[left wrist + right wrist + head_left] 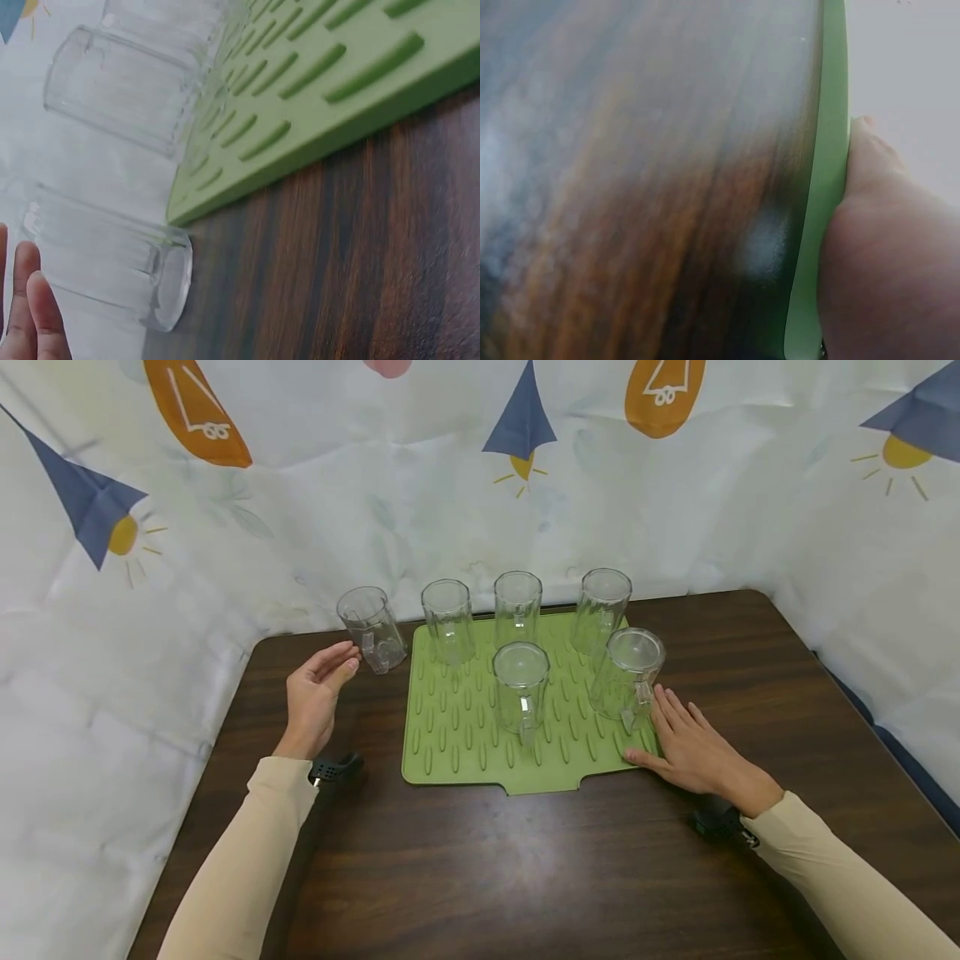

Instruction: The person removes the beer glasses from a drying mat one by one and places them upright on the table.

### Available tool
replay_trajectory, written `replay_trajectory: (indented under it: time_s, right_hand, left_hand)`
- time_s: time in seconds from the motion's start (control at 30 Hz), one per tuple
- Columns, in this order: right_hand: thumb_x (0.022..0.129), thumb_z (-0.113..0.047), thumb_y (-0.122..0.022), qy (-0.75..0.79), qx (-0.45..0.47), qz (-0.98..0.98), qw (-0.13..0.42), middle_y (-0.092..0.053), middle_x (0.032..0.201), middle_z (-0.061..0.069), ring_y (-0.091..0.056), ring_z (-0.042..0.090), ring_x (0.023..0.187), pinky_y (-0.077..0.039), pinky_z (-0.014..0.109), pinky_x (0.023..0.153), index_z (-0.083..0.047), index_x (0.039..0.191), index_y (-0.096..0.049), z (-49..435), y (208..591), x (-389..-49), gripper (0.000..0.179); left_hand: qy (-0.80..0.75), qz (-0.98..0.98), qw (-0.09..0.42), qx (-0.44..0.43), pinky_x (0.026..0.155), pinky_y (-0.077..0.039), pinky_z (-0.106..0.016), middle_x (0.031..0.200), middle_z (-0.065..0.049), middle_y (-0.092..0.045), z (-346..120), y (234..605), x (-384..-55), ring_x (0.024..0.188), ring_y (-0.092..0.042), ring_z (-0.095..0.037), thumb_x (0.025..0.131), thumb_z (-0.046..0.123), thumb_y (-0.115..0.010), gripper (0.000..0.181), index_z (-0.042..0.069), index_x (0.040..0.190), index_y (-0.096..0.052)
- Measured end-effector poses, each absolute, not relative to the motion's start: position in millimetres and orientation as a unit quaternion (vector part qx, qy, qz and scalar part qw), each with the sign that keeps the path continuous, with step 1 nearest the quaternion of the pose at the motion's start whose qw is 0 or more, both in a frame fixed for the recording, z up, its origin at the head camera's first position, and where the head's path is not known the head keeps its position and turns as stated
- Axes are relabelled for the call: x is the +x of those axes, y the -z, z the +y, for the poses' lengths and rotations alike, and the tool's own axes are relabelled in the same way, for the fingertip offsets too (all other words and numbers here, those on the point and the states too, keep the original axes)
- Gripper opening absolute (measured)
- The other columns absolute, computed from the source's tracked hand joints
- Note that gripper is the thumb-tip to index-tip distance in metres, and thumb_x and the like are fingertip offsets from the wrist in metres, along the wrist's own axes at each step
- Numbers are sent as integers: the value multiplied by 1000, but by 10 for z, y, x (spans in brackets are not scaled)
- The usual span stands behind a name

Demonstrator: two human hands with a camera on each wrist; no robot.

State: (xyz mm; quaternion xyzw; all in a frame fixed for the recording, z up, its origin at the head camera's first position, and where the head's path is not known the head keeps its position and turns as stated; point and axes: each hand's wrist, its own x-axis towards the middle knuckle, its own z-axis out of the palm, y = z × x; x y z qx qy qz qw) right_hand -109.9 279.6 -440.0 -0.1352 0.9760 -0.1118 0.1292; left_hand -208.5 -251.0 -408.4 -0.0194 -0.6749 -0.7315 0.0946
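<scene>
Facing a pale, patterned cloth backdrop point(420, 468), we look down on one dark wood-grain counter point(480, 868). On it we find one green ribbed mat point(459, 767), lying flat. Two arms in cream sleeves point(240, 852) reach forward over the counter, one on either side. The right hand point(693, 745) lies palm down at the mat's near right corner, its fingers straight and unclenched, the thumb spread out along the mat's edge. The left hand point(313, 700) is raised over the counter, its fingers extended with a slight bend and gripping nothing; whether they touch the glass beside them we cannot tell.

We count six clear glass mugs in all. Five stand on the mat, three behind and two in front, the front right mug point(626, 681) just beside the right fingertips. The sixth, the left mug point(386, 645), stands on the counter just past the mat's left edge. Last, we count two dark wristbands point(337, 768), one per wrist.
</scene>
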Motion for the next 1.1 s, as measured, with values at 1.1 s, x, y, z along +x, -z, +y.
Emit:
replay_trajectory:
  time_s: [1.1]
  right_hand:
    - [101,-69,-47,119,-134,975,134,5,172,29,-3,49,160,-6,74,126,8,162,-7,2811,4411,-1116,106]
  left_hand:
    - [706,-695,-37,-130,102,-59,-26,119,0,-72,-1633,3945,-1541,112,-71,-7,100,9,-68,37,0,135,-62]
